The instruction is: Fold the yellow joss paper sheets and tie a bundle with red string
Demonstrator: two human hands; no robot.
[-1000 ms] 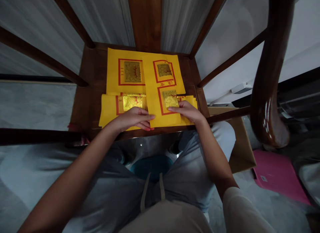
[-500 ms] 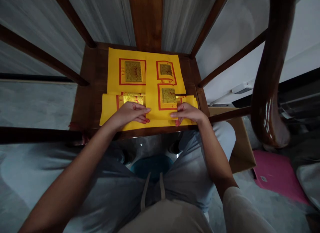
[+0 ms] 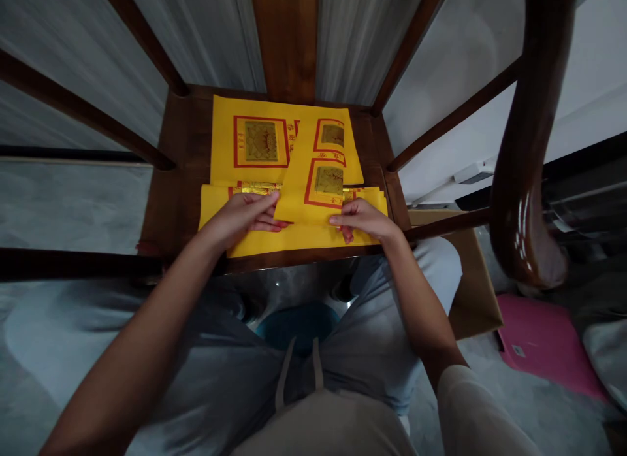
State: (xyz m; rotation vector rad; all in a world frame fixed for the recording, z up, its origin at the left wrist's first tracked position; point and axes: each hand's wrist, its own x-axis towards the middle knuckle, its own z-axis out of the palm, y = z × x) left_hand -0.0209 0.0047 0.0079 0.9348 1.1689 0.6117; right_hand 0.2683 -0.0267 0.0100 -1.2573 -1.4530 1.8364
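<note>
Head view: we have both hands on the top yellow sheet (image 3: 313, 195), which is raised off the near stack of yellow paper (image 3: 294, 242) on the chair seat (image 3: 174, 181). Left hand (image 3: 242, 215) has its fingers (image 3: 269, 224) clamped on the sheet's near-left corner, and right hand (image 3: 366, 219) is pinched on the near-right edge. The sheet tilts, with its far end over the far sheets (image 3: 249, 142). Risks as we see them: the grip is only at two near points, so the thin paper could sag or skew and any crease would land crooked. The near stack also sits at the seat's front edge, so a drag toward us could slide it off.
</note>
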